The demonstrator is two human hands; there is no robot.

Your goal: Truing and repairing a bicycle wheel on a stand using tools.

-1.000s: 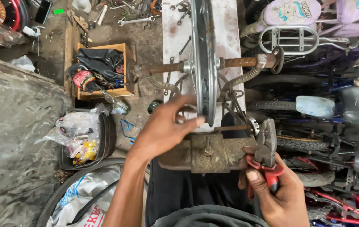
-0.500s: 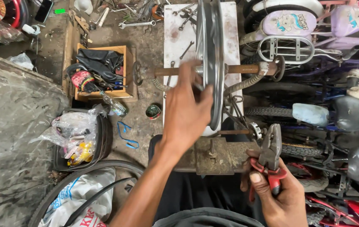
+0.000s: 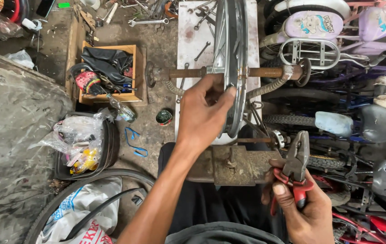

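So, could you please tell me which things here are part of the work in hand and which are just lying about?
In hand:
- left hand on the bicycle wheel rim
- right hand holding red-handled pliers
- rusty truing stand

Lying about:
- wooden box of inner tubes
- spanner
- plastic bottle
- purple child's bicycle

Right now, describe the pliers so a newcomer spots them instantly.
Start at the bare wheel rim standing upright in the rusty truing stand. Go down and right of the stand's base plate to the right hand. It grips the pliers: red handles, grey jaws pointing up.
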